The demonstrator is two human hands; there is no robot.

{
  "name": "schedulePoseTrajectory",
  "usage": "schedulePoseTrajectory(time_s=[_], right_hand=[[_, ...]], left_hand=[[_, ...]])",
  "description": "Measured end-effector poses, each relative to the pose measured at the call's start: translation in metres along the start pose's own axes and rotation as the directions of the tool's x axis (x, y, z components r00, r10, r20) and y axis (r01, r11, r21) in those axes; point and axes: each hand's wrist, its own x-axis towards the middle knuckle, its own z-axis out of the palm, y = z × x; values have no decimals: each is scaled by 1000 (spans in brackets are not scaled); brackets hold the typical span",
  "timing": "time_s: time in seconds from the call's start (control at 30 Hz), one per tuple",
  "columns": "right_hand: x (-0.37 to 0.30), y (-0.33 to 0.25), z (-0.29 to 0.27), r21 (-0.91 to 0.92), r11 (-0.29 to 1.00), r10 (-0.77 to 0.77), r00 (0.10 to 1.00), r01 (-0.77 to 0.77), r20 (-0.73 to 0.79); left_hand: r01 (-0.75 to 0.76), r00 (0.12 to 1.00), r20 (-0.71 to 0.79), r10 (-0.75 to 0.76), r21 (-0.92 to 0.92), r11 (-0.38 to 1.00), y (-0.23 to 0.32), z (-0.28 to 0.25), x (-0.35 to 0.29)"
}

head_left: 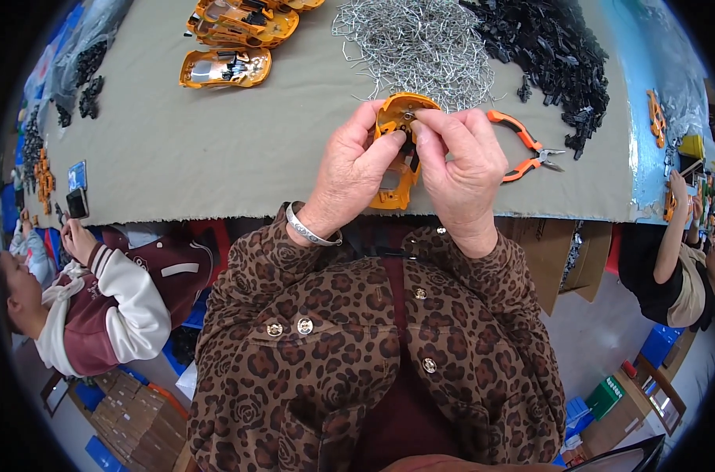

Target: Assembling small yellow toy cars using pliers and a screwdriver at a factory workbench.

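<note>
An orange toy car body shell (397, 197) is held over the near edge of the table, its hollow inside facing up. My left hand (351, 161) grips its left side, with the thumb pressed on black parts inside. My right hand (463, 153) is closed in a pinch at the shell's upper right; its fingertips are at a small metal piece inside, too small to make out fully. Pliers (530, 149) with orange and black handles lie just right of my right hand, jaws pointing right.
Beyond my hands lies a heap of bent metal wires (420, 47), with a pile of small black plastic parts (558, 67) to its right. More orange car shells (225, 68) are stacked at the far left. A person (113, 299) sits at my left, another person (672, 259) at my right.
</note>
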Motion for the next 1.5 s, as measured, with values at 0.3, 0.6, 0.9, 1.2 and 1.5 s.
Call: schedulePoseTrajectory(time_s=[0.3,0.6,0.9,1.2,1.5], right_hand=[[-4,5,6,-75,997,-28,1000,28,-1],[13,31,-53,-96,959,-218,906,268,363],[14,85,-103,-268,888,-138,773,374,620],[53,50,-107,861,496,48,993,-115,105],[73,38,-27,899,-206,-270,906,-385,326]], left_hand=[[-183,973,-90,213,266,946,-10,6,7],[-142,982,-73,173,314,939,-4,-7,19],[204,943,198,-269,296,933,25,-29,36],[265,849,349,-397,370,891,16,-38,51],[327,796,366,-482,409,852,16,-34,55]])
